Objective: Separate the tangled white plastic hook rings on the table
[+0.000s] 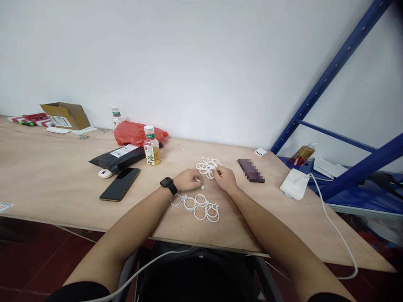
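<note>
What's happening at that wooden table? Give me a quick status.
Left hand by a small white piece; right hand at a pile of white plastic rings; second ring cluster just below the hands.

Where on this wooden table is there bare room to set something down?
Bare plywood lies left of the black phone, and between the lower white rings and the white corded block. It is crowded around the left hand and right hand, and by the black mailer and bottle.
</note>
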The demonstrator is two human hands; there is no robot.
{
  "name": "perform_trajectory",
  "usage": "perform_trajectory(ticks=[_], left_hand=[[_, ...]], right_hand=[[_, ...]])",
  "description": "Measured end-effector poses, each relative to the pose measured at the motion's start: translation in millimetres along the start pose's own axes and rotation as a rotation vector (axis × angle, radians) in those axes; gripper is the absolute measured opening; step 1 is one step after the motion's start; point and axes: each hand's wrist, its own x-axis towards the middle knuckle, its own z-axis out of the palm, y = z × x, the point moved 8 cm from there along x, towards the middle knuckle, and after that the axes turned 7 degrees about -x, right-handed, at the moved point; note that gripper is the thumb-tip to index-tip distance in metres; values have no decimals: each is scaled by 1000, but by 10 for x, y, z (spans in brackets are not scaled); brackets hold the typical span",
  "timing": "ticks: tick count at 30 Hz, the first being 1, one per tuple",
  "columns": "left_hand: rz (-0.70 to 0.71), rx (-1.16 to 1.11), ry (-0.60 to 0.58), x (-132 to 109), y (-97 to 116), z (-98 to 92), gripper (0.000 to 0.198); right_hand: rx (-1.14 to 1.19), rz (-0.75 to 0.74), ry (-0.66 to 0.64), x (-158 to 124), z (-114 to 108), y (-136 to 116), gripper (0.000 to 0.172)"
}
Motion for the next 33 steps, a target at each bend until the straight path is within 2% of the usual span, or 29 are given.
perform_trajectory(ticks=[1,3,8,14,18,20,22,26,33], left_hand=[[30,48,-35,-9,45,31,13],[58,104,-15,-12,107,20,19],[26,87,228,-11,116,-154,33],[128,70,309,-22,201,-163,18],[137,84,375,-34,223,-208,16],[143,91,402,-39,224,-230,15],[153,86,411,-42,219,-236,15],[175,71,403,-47,212,-218,16],[125,116,389,-42,204,-193,15]], right_hand=[[0,-13,-10,-10,12,-33,33],[-2,-35,-33,-25,42,-87,33],[-14,-55,-89,-25,113,-135,30],[-2,-54,-121,-24,126,-147,30],[103,-92,-47,-33,27,-198,20],[139,-137,40,-43,-65,-248,25],[163,-214,95,-66,-125,-332,27],[229,-346,92,-114,-120,-485,20],[298,-324,95,-108,-93,-487,17]])
